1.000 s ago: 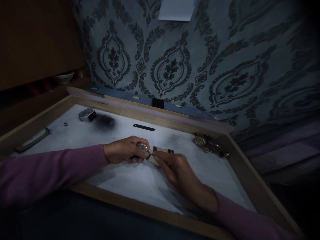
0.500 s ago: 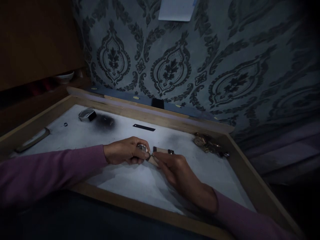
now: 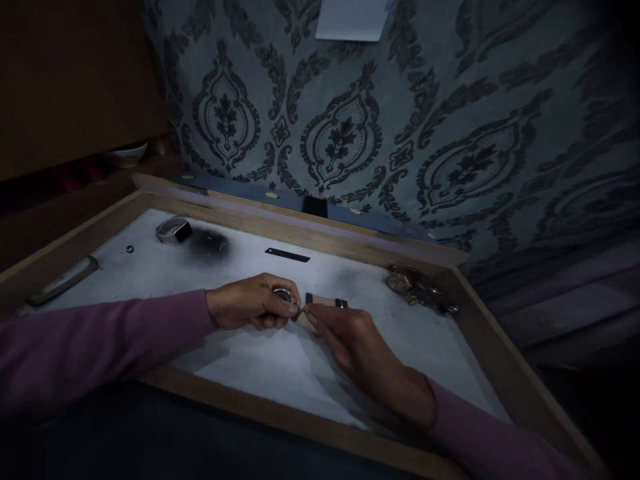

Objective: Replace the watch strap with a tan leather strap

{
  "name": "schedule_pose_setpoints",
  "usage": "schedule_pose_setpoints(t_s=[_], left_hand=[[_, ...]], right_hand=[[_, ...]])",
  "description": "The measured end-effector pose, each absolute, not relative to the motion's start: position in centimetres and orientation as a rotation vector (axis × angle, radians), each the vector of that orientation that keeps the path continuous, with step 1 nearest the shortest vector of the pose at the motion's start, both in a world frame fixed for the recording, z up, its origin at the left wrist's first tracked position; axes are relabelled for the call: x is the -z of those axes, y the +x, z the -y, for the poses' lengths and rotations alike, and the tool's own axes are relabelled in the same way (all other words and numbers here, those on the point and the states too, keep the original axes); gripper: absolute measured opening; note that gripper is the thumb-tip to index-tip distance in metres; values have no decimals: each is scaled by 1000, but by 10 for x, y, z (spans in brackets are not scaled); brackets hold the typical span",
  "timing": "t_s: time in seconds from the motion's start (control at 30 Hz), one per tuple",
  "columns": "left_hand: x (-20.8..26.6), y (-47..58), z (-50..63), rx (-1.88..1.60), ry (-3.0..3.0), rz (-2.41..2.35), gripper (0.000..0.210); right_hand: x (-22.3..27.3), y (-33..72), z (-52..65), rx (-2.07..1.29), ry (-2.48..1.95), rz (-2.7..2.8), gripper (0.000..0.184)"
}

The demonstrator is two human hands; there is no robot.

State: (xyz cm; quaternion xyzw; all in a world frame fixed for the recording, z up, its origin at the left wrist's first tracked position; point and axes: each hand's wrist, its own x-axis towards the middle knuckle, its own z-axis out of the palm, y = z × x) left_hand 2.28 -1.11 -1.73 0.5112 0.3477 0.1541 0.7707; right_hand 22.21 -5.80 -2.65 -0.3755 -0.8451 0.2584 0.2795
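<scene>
My left hand [image 3: 257,301] grips a round silver watch case [image 3: 283,294] between thumb and fingers, above the white surface. Close against it, my right hand [image 3: 345,327] pinches at the end of a watch strap [image 3: 306,322] with a beige underside, right where strap and case meet. Whether the right fingers also hold a small tool there is too small to tell. Just behind the right fingers lies another strap piece [image 3: 325,302], beige with a dark end and a buckle.
The wooden tray [image 3: 240,407] has raised edges all round. In it are a square-faced watch [image 3: 175,230], a dark flat strip [image 3: 287,255], a small dark ring [image 3: 130,249], a curved band [image 3: 65,283] and a pile of gold-coloured watches [image 3: 410,283]. Patterned wallpaper [image 3: 340,133] stands behind.
Both hands keep the same places. The watch case has tilted slightly in my left hand, so its face looks darker.
</scene>
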Motion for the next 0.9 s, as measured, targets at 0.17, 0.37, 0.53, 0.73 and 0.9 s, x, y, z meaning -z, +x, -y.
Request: schedule_pose_setpoints(t_s=[0.17,0.37,0.53,0.73,0.9], left_hand=[[18,22,11,-333,1131,-751,11],[19,21,10,-333,1151,-736,13],[19,21,9,-340,1176,-741,13],[17,22,10,-352,1212,-768,12],[15,21,9,-336,1222,-759,15]], right_hand=[[26,223,58,-670,-1029,2287,30],[25,221,58,-674,-991,2265,29],[23,219,59,-661,-1006,2245,31],[22,219,59,-655,-1026,2241,33],[24,220,60,-660,-1039,2235,30]])
